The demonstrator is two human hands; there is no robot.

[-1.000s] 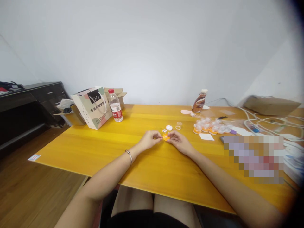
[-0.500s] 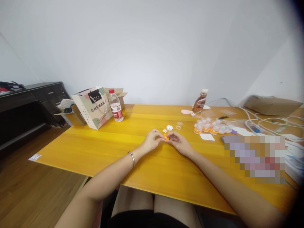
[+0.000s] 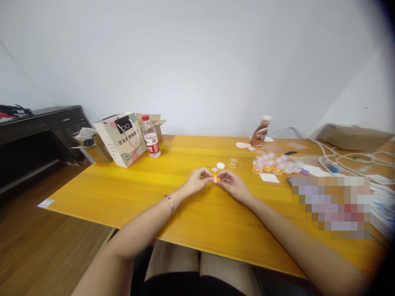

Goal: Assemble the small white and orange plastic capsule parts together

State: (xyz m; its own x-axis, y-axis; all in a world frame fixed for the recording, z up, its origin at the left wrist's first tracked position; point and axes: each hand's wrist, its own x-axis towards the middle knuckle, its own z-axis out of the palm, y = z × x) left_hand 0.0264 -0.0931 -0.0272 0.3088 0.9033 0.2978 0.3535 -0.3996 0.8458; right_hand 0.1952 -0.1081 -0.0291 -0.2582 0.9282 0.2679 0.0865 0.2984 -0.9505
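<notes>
On orange piece (image 3: 216,178): left hand (image 3: 195,183), right hand (image 3: 233,186)

Both arms bare along the whole visible length. At the left wrist, one thin silver bangle (image 3: 169,202), rounded and metal-bright (clasp too small to tell). Of the left hand (image 3: 195,183) and right hand (image 3: 233,185), nails too small to tell. At the lap, a short black garment (image 3: 185,284), hem high on bare thighs (shorts or skirt, cannot tell).
</notes>
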